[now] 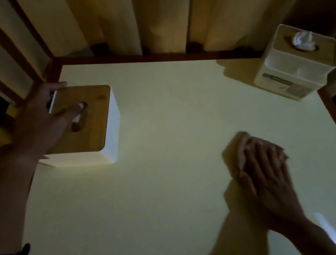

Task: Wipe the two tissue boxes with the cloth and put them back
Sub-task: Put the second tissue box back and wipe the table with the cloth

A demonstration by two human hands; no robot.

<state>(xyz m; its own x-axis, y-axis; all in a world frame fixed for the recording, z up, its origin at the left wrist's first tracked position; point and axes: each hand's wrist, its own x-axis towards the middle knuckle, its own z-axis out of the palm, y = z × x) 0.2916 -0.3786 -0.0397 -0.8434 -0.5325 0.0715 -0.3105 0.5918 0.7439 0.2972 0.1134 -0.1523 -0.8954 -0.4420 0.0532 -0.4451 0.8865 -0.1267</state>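
Fingers point(264, 155) of the right hand point(268, 179) lie straight and close together, pressed flat on a small folded cloth point(233, 151) on the near right part of the tabletop point(170, 172); only the cloth's left edge and far corner show past the hand.

Farther back on the left, the left hand point(42, 118) reaches over one tissue box point(93, 127), a white box with a wooden lid. Its fingers are spread and bent over the lid's far left edge, and the thumb lies across the lid to the oval slot, where a bit of white tissue point(78, 115) shows. The view is blurred, so whether the box is lifted or standing on the tabletop cannot be told.

At the far right corner stands the second tissue box point(295, 64), also white with a wooden top, untouched and well apart from both hands. A crumpled white tissue sticks up from its slot, and a label is on its near side.

Two boxes, one cloth, two hands in all. Behind the tabletop hang pale curtains point(164, 9).
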